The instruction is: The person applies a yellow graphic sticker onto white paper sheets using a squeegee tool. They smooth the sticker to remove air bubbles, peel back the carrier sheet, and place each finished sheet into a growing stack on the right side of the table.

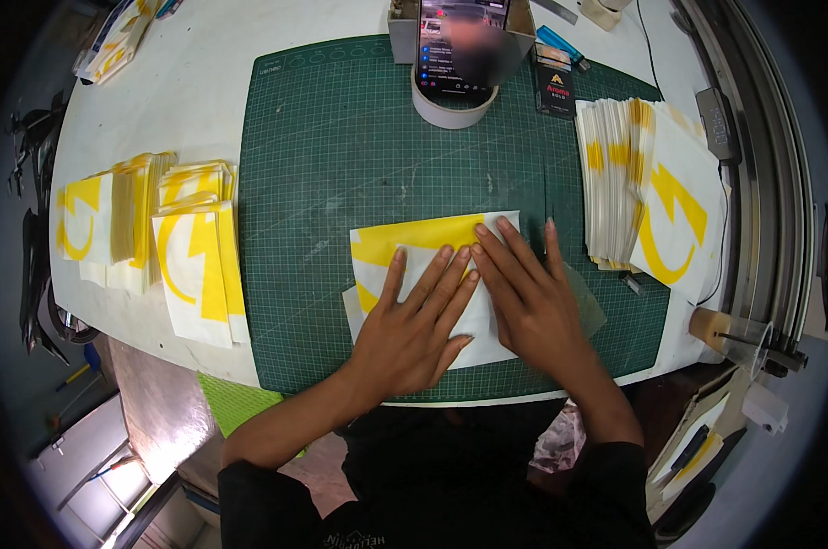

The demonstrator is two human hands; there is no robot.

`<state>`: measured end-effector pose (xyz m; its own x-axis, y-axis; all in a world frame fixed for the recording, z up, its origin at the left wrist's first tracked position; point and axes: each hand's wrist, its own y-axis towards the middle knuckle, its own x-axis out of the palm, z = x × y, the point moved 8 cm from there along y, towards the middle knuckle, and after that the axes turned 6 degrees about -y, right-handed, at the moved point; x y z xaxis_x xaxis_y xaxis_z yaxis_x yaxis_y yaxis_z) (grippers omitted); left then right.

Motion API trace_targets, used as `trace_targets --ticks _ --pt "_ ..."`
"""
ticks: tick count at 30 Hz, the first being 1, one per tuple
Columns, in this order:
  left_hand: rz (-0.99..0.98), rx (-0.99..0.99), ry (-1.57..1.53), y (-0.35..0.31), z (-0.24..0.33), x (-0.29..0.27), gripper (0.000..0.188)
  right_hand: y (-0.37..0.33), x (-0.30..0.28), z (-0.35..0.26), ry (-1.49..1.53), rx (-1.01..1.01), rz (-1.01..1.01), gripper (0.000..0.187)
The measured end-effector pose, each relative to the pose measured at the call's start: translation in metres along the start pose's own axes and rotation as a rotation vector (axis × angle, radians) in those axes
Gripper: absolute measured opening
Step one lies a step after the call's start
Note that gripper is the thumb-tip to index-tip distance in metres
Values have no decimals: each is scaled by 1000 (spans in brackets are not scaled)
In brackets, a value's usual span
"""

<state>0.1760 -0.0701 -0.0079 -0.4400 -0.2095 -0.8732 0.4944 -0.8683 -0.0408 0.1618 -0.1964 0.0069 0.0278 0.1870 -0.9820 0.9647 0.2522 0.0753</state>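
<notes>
A white and yellow printed sheet lies on the green cutting mat, near the mat's front edge. Both hands press flat on it, fingers stretched out and holding nothing. My left hand covers the sheet's lower middle, and my right hand rests beside it, fingertips reaching the upper right part. The index fingers nearly meet in the middle. A pale edge shows beyond the sheet's left side, under the left hand. Whether the sheet is folded along its top edge I cannot tell.
Stacks of yellow-and-white printed pieces stand left of the mat, with another row of pieces at right. A phone leans on a tape roll at the back. Beside it are a small dark box and a blue lighter.
</notes>
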Motion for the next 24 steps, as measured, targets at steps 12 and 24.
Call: trace_targets --ticks 12,24 --pt "-39 17 30 2 0 -4 70 3 3 17 32 54 -30 49" --pt "83 47 122 28 0 -29 62 -80 -21 -29 230 182 116 40"
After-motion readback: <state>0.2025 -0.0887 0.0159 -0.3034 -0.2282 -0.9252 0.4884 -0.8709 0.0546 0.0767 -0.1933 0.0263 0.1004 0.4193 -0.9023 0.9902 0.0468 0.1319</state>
